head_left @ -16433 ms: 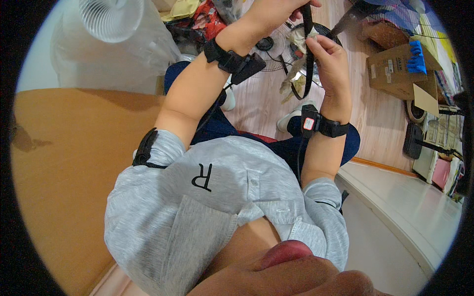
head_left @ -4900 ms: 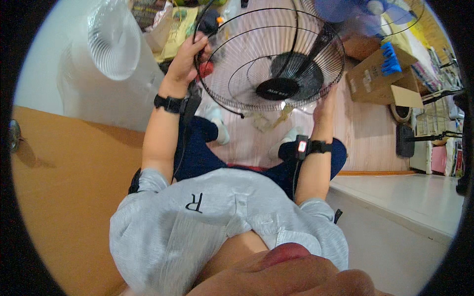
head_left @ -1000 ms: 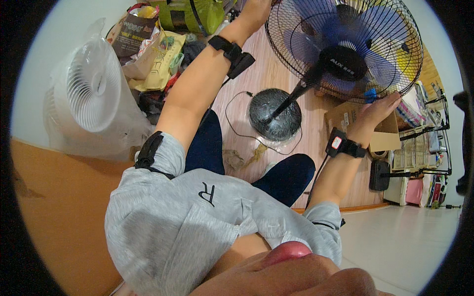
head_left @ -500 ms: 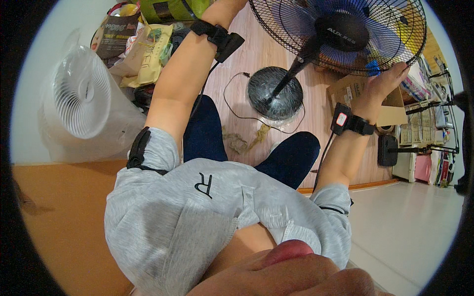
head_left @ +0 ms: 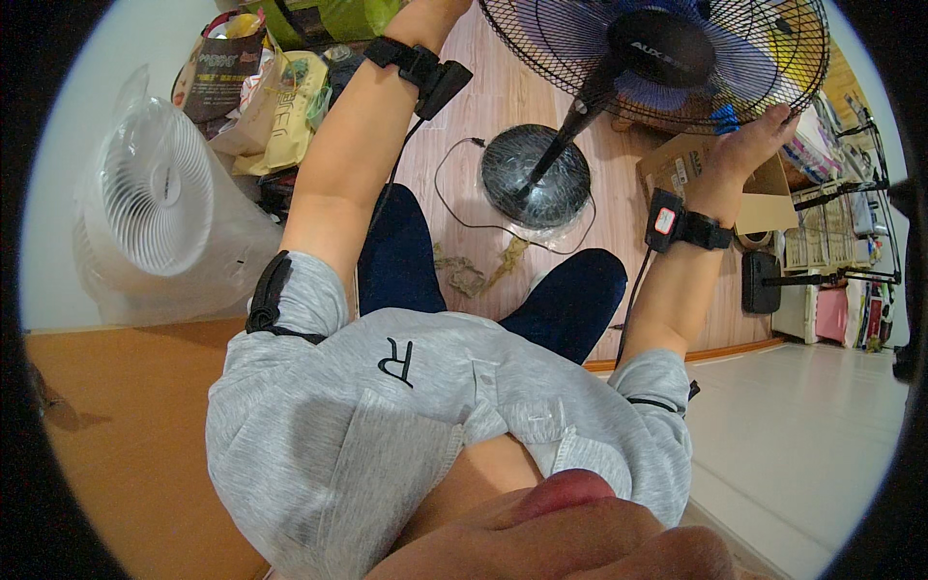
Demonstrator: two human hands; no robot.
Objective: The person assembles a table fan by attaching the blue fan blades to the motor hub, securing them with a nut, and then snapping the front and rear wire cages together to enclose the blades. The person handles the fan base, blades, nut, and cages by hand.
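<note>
Pedestal fan standing on the wooden floor in front of a seated person, seen from above. Its black wire cage, with blue blades behind the dark hub, fills the upper right of the view; a slanted black pole runs down to a round black base still wrapped in clear film, set between the person's knees. A thin black cord loops on the floor beside the base.

Right hand: raised to the lower rim of the cage, fingers spread and curled against the wires, steadying the rim from below. A black band with a small red-faced unit sits at the wrist. Left hand: reaches toward the upper left rim of the cage, but passes out of the top edge of the view, so its grip cannot be told; only the forearm and its black wrist band show.

Judgement on the step in hand: the cage is best supported at two opposite points of the rim, with fingers kept on the outer wires and clear of the blades, and the base left flat so the pole does not tip.

Also visible: a white fan in a clear bag at left, a cardboard box behind the right wrist, and paper bags at upper left.
</note>
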